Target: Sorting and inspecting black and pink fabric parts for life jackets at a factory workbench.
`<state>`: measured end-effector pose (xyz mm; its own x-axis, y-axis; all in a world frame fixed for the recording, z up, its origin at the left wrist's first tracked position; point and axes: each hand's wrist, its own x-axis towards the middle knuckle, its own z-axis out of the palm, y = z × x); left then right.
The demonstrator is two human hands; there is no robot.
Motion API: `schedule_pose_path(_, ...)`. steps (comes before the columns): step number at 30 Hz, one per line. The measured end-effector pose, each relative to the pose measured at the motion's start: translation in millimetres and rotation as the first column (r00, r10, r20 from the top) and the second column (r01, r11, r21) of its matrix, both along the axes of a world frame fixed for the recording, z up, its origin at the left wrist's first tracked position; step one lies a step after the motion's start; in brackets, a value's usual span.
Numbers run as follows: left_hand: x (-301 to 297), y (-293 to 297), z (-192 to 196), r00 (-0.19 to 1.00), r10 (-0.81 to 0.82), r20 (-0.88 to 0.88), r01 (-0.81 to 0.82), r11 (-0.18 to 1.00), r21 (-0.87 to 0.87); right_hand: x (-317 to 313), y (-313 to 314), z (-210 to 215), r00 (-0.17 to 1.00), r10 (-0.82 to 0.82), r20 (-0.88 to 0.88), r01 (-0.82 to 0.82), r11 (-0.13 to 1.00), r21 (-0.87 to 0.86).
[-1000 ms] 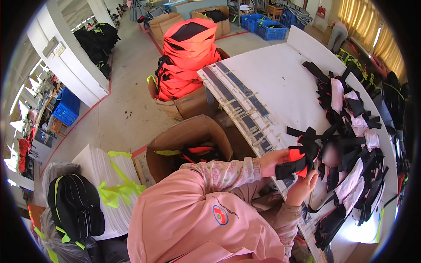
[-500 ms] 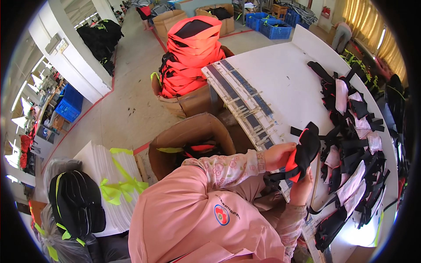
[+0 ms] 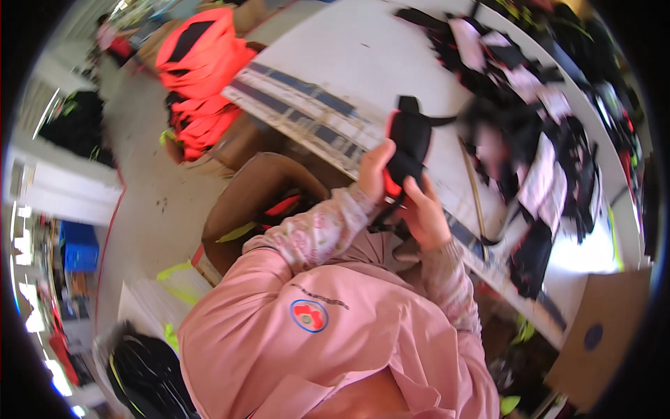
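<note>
My left hand [image 3: 375, 170] and my right hand [image 3: 423, 213] both hold a black padded piece with a red lining [image 3: 407, 144], lifted over the near edge of the white table [image 3: 335, 63]. A black strap hangs from it between my hands. My pink sleeves and apron fill the lower middle of the head view. A pile of similar black pieces and pale pink sheets [image 3: 530, 133] lies on the table to the right of the held piece.
An open brown cardboard box [image 3: 258, 202] stands on the floor left of my arms, with red and yellow-green items inside. A stack of orange vests [image 3: 202, 70] sits in another box further back. A cardboard sheet [image 3: 600, 335] lies at the lower right.
The view has swung and my hands have drawn the black and red piece off the pile toward me, raising it upright over the table edge.
</note>
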<state>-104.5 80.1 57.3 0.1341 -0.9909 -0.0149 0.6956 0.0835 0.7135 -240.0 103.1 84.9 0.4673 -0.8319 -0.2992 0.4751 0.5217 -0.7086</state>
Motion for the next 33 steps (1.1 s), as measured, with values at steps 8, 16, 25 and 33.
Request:
schedule_pose_path(8, 8.8, -5.8, -38.1, 0.996, -0.079, 0.044, 0.078, 0.997, 0.010, 2.6, 11.2, -9.3, 0.996, 0.002, -0.088, 0.012, 0.987, 0.160)
schedule_pose_path(16, 15.1, -7.5, -1.6, 0.128, 0.551, 0.825, 0.046, 0.827, -0.560, 2.4, 10.2, -43.3, 0.680, -0.465, -0.567, 0.158, 0.848, -0.506)
schedule_pose_path(25, 4.5, -2.5, -34.9, 0.274, 0.150, 0.950, 0.173, 0.964, -0.202, 1.8, 5.4, -29.4, 0.363, -0.454, -0.814, -0.331, 0.754, -0.568)
schedule_pose_path(33, -12.9, 1.4, -38.4, 0.596, -0.032, 0.803, 0.170, 0.982, -0.087, -8.7, 2.1, -29.7, 0.289, -0.447, -0.847, -0.385, 0.755, -0.530)
